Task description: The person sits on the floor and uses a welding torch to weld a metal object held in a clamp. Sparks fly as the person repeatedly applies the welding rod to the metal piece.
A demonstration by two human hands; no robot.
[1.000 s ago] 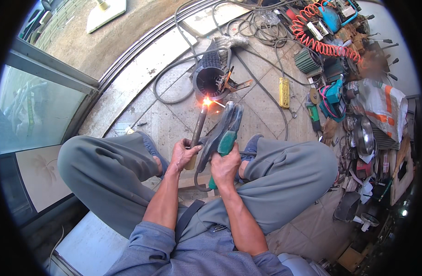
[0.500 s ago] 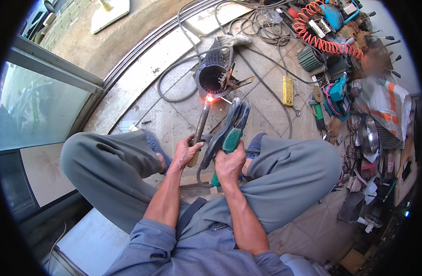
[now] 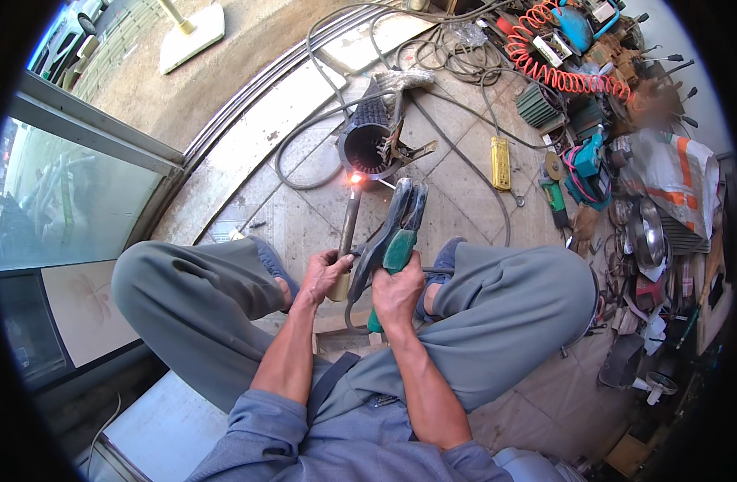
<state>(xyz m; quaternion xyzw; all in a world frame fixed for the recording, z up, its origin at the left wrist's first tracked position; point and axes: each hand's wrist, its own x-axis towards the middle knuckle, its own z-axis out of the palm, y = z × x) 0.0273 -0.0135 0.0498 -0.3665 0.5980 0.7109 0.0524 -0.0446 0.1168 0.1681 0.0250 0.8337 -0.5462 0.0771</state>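
My left hand [image 3: 327,275] is wrapped round the tan lower end of a round metal rod [image 3: 350,223]. Its upper end meets the rim of a dark ribbed cylindrical housing [image 3: 346,154] on the floor, where a bright orange glow [image 3: 356,178] burns. My right hand [image 3: 398,294] grips a green and black welding electrode holder [image 3: 400,247] with its jaws pointing away from me. A thin pale electrode [image 3: 387,182] runs from the jaws toward the housing's rim. A worn metal clamp [image 3: 417,151] sits on the right side of the housing.
Dark cables [image 3: 457,128] loop across the tiled floor. To the right lie a yellow rectangular object [image 3: 500,164], a green angle grinder [image 3: 554,195], a coiled orange hose [image 3: 573,78] and cluttered tools. A glass door [image 3: 79,193] stands at left; my feet flank the work.
The view has shifted slightly, moving the housing a little lower in the picture. The glow at the rod's end looks smaller. Both hands keep their holds.
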